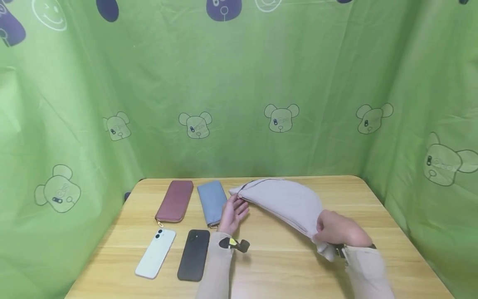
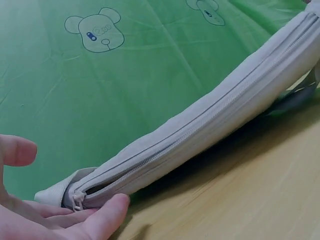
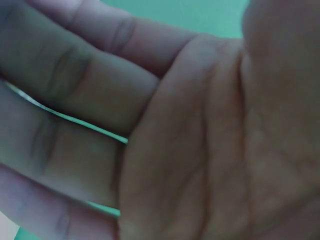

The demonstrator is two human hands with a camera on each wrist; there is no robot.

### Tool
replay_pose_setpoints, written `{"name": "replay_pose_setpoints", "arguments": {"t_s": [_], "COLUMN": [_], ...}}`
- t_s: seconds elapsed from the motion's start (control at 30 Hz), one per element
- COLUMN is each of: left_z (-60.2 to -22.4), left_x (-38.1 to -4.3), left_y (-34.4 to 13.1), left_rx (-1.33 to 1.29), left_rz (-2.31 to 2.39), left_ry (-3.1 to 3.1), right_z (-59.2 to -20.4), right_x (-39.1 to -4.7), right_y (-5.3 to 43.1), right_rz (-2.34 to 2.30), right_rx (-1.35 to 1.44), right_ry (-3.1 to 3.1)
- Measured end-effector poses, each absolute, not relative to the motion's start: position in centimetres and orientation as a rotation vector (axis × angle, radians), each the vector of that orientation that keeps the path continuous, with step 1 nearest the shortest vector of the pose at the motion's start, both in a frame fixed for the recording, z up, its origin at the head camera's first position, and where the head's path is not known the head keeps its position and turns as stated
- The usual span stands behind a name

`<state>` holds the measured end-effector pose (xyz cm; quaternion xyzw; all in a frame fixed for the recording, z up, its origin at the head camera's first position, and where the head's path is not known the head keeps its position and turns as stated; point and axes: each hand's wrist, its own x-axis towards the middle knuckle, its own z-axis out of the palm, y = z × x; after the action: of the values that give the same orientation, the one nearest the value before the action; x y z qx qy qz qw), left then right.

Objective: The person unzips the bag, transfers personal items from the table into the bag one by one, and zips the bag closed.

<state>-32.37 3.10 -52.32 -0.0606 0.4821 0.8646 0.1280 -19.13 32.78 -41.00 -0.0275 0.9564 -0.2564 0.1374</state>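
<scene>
A pale grey crescent-shaped bag [image 1: 284,201] is held tilted over the table, its zipper edge toward me. My right hand [image 1: 341,228] grips the bag's right end, where some bunched fabric hangs below the fingers. At the other end, my left hand [image 1: 233,214] touches the bag with loosely extended fingers, palm turned up. In the left wrist view, those fingers lie beneath the zipper pull [image 2: 78,201], and the thumb stands apart. A short gap in the zipper shows beside the pull. The right wrist view is filled by the palm and fingers, hiding the bag.
Left of the bag lie a blue wallet [image 1: 213,201] and a maroon zip wallet [image 1: 175,201]. Nearer me are a white phone [image 1: 155,254] and a black phone [image 1: 193,255], beside my left forearm. A green curtain [image 1: 239,153] surrounds the wooden table [image 1: 276,265].
</scene>
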Motion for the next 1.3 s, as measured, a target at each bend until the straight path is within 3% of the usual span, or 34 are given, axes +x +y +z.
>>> {"name": "replay_pose_setpoints", "arguments": {"t_s": [0.57, 0.87, 1.07, 1.3], "left_z": [-52.9, -50.7, -48.6, -48.7], "left_x": [-31.5, -32.1, -29.9, -26.8], "left_y": [2.0, 1.9, 2.0, 5.3], "left_rx": [-0.134, -0.084, 0.333, 0.940], "left_rz": [2.443, 2.258, 1.534, 0.707], "left_ry": [1.442, 1.929, 2.549, 2.751], "right_z": [-43.6, -42.0, -41.7, -43.7], "right_x": [-19.6, -20.9, -21.7, -23.3], "right_y": [30.5, 31.0, 29.7, 27.2], "right_rz": [-0.612, -0.602, -0.615, -0.582], "right_rx": [-0.061, -0.119, -0.175, -0.227], "right_ry": [2.729, 2.878, 3.051, 3.137]}}
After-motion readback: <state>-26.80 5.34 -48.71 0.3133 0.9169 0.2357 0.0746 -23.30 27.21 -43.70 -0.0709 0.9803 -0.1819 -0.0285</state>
